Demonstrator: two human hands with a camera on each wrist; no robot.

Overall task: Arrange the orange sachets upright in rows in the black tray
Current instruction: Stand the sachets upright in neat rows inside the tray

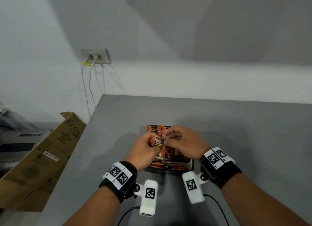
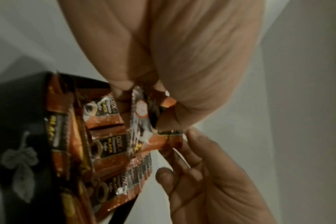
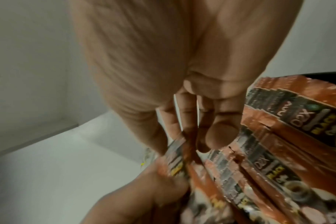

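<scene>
Above the black tray [image 1: 192, 164] I hold one orange sachet [image 1: 159, 142] between both hands. My left hand [image 1: 150, 142] pinches its left edge, and my right hand [image 1: 167, 139] pinches its top right corner. Several orange sachets [image 1: 156, 128] stand upright in rows in the tray behind my hands, and more lie below my palms. The left wrist view shows my left hand [image 2: 144, 91] gripping the sachet [image 2: 142, 115] beside the tray wall [image 2: 19, 121]. In the right wrist view, the right hand's fingertips [image 3: 190, 145] close on the sachet [image 3: 175, 153], next to the packed sachets [image 3: 278, 151].
The tray sits on a grey table [image 1: 244, 133] against a white wall. A long cardboard box [image 1: 42, 158] leans along the table's left edge. A wall socket [image 1: 96, 56] with hanging cables is behind. Black cables [image 1: 217, 203] trail from the wrist cameras.
</scene>
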